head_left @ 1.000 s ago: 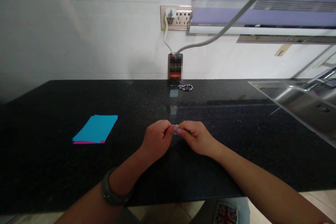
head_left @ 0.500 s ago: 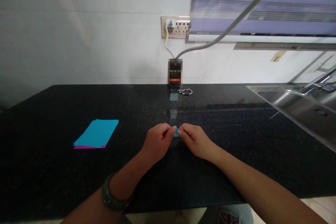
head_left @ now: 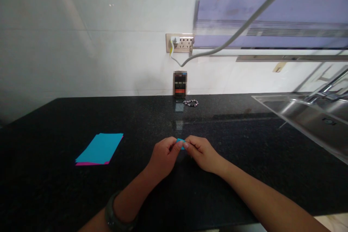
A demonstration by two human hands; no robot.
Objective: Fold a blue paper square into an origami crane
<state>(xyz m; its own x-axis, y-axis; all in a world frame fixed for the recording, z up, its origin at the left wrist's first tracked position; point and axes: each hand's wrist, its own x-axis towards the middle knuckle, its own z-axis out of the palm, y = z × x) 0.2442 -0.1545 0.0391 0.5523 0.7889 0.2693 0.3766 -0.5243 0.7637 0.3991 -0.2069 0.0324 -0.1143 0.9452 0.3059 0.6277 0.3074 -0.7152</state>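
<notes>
Between my two hands is a small piece of blue paper point(head_left: 180, 140), mostly covered by the fingers. My left hand point(head_left: 166, 152) is closed, its thumb and fingers pinching the paper's left side. From the other side my right hand point(head_left: 201, 151) grips it in the same way, the thumbs almost touching. How the paper is folded cannot be made out. To the left of my hands lies a stack of blue sheets point(head_left: 100, 148), with pink paper point(head_left: 92, 164) showing along its lower and right edges.
A phone point(head_left: 180, 84) leans against the wall, a beaded strap point(head_left: 191, 103) beside it on the dark countertop point(head_left: 136, 116). A steel sink point(head_left: 307, 116) with a faucet point(head_left: 323, 92) is at the right. A grey cable point(head_left: 231, 40) hangs near the wall socket point(head_left: 179, 43).
The camera has tilted up slightly, so everything sits lower in view. Both hands keep hold of the blue paper, and a little more of its top edge shows between them.
</notes>
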